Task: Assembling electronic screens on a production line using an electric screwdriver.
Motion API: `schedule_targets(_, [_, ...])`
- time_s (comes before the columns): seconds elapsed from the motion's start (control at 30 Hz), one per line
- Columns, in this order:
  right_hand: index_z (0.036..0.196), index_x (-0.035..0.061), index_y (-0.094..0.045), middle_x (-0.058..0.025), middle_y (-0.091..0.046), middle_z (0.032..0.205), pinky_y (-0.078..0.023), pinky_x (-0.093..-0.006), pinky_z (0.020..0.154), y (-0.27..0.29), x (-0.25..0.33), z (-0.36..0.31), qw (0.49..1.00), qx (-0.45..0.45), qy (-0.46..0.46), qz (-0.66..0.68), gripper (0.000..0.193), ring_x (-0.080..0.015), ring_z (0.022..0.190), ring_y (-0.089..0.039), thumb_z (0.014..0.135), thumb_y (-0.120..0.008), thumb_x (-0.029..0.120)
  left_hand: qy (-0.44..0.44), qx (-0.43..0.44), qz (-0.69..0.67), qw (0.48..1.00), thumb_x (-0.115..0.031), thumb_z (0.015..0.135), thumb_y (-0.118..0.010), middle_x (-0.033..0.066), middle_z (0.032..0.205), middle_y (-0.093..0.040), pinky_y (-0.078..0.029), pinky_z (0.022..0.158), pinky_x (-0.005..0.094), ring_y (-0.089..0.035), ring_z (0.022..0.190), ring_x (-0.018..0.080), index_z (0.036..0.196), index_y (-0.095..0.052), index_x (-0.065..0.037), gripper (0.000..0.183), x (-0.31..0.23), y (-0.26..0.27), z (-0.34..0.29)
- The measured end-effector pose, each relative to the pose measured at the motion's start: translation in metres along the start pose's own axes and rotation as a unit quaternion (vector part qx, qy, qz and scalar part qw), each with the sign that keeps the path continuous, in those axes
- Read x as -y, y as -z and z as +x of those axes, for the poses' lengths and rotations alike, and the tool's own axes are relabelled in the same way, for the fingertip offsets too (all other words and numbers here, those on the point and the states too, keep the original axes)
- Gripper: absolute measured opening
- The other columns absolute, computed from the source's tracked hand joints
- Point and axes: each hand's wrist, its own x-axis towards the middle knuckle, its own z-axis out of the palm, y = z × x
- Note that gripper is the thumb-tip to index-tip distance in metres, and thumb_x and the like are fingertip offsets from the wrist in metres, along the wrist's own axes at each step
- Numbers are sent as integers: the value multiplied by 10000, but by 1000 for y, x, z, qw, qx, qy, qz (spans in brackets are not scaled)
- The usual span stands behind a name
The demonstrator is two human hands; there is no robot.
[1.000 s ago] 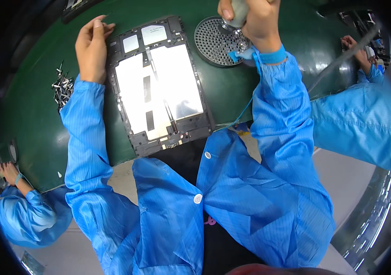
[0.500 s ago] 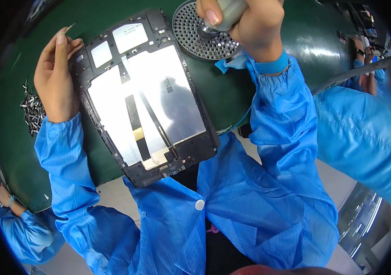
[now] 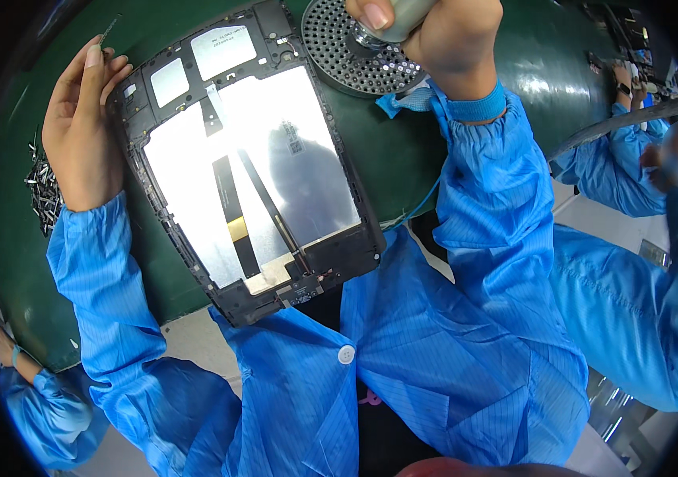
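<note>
An opened tablet frame [image 3: 319,179], black with shiny silver plates and dark flat cables, lies tilted between my arms. My left hand [image 3: 84,127] is closed beyond its far left corner, pinching a small slim strip-like part [image 3: 111,30] between thumb and finger. At the far side, my right hand [image 3: 458,40] wraps round the pale handle of a power screwdriver [image 3: 412,14]. The screwdriver's metal nose points down over a round dark tray [image 3: 324,67] full of holes, with small screws in several of them. Its bit is hidden from sight.
A pile of small slim metal parts [image 3: 43,191] lies left of my left hand on the green table [image 3: 410,151]. A blue strap with a cord [image 3: 422,207] runs from my right wrist. Other people in blue sit at the right [image 3: 617,294] and lower left [image 3: 48,413].
My left hand has shifted a little to the left and away from me, carrying the slim part, which now points more upright. My right hand stays over the round tray with the screwdriver.
</note>
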Motion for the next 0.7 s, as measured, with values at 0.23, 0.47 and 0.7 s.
schedule_targets(0.23, [899,-75,-680,-96,-655,705,-431,-270,441,-1,5,-4,997,-2,-7,-72,191,-114,459,-525,935,-602,95,-19,-6,-19,1000,-223,1019,-683,203,1318,-643,-525,1067,342,-666,1177,250,1357,-593,78,462,1,7,2])
schedule_targets(0.47, [907,-69,-677,-73,-635,667,-424,-268,451,-11,7,-4,997,-47,-27,-56,187,-119,460,-533,940,-624,107,-17,-19,-7,1000,-194,1028,-663,182,1369,-625,-522,1082,353,-649,1202,242,1364,-586,80,440,-4,22,2])
schedule_targets(0.7, [931,-83,-664,-98,-655,726,-430,-264,457,-11,3,-6,995,-66,-46,-54,185,-120,466,-532,934,-620,97,-21,-12,-27,999,-238,1006,-703,186,1313,-650,-548,1030,357,-678,1122,234,1314,-615,85,455,1,30,2])
